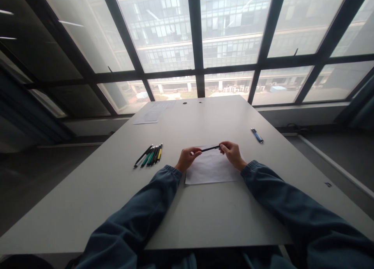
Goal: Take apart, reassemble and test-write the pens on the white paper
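A slim black pen [210,148] is stretched between my two hands, level above a white sheet of paper [212,169]. My left hand [188,157] pinches one end of it between thumb and fingers. At the other end, the fingers of my right hand [230,152] are closed on the pen. To the left of my left hand lies a group of several pens [149,156] with black, green, white and yellow barrels. Off to the right of my right hand rest blue pens [257,136], side by side; their exact number is hard to make out.
The white table [96,206] reaches away to a row of large windows [228,27]. Printed sheets [150,113] lie at its far left. Near the far edge is a dark round spot [184,103]. A small dark item [327,184] sits by the right edge.
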### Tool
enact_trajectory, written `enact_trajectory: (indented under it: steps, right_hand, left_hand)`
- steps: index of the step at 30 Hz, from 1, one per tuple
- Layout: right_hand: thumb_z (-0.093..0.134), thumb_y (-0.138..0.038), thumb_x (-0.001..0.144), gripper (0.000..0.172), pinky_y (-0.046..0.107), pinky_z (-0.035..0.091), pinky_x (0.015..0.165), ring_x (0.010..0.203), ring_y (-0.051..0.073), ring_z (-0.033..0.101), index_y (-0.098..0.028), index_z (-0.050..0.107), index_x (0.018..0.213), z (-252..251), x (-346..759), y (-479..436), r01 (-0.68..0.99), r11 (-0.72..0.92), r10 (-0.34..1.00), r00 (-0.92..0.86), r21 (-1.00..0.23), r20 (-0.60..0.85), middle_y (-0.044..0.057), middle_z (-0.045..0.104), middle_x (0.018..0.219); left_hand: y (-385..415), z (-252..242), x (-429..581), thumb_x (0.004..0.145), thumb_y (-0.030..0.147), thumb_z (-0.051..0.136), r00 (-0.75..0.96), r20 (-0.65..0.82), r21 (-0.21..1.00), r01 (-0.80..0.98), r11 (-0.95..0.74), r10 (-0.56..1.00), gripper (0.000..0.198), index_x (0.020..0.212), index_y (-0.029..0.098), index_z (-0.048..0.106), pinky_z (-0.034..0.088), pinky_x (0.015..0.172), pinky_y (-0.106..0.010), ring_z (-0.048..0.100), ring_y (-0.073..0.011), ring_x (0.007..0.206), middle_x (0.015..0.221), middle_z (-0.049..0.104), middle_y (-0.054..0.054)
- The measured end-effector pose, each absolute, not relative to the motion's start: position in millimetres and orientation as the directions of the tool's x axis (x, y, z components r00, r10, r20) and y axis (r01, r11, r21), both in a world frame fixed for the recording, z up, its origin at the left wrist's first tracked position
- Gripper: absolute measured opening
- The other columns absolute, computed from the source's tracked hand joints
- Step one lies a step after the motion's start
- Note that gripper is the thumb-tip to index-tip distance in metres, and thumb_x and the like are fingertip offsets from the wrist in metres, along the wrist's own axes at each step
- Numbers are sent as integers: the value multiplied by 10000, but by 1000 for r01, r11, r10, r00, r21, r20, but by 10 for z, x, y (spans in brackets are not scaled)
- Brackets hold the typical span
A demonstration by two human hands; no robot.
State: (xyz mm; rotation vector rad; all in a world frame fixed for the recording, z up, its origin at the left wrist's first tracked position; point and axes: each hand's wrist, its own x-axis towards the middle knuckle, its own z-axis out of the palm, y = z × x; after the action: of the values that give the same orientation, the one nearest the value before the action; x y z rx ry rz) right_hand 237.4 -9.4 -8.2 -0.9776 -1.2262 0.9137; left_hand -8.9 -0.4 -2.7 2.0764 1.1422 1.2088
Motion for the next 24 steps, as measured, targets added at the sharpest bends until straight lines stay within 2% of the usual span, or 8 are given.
enact_trajectory:
  steps: [3, 9, 15, 19, 24]
  right_hand:
    - [699, -431, 748, 301, 263, 467, 498, 532, 145, 584, -143, 701, 833, -90, 2378, -90, -37, 325, 940, 123, -945, 318, 24, 648, 589]
    - [694, -418, 749, 292, 260, 464, 488, 532, 145, 584, -140, 697, 838, -113, 2385, -76, -44, 322, 942, 116, -946, 316, 31, 657, 604]
    - [686, -412, 747, 277, 261, 466, 481, 528, 146, 584, -148, 690, 828, -108, 2391, -80, -35, 332, 939, 111, -943, 326, 25, 649, 595]
    - [677, -392, 754, 253, 259, 466, 488, 530, 144, 588, -149, 687, 825, -99, 2390, -93, -46, 339, 937, 106, -940, 333, 21, 649, 596]
    - [647, -323, 752, 177, 247, 453, 484, 528, 134, 582, -154, 668, 802, -90, 2389, -101, -38, 331, 942, 67, -943, 329, 13, 648, 600]
  left_hand:
    - [4, -44, -86, 790, 406, 733, 263, 489, 703, 445, -554, 832, 272, 950, 187, 752, 491, 571, -233, 642, -142, 661, 804, 741, -40]
    - [-35, 18, -75, 836, 380, 685, 246, 468, 722, 447, -528, 849, 298, 1071, 197, 680, 497, 600, -228, 636, -130, 641, 763, 738, -13]
    - [-57, 44, -66, 885, 423, 615, 253, 443, 755, 413, -510, 860, 273, 1001, 178, 645, 474, 564, -222, 627, -131, 605, 750, 745, -29]
    - [-55, 47, -62, 891, 412, 606, 254, 452, 750, 411, -518, 855, 244, 900, 172, 646, 473, 577, -224, 647, -139, 635, 744, 739, -34]
    - [-52, 47, -63, 884, 405, 617, 242, 469, 740, 417, -528, 849, 244, 868, 166, 659, 464, 552, -214, 652, -143, 675, 761, 735, -44]
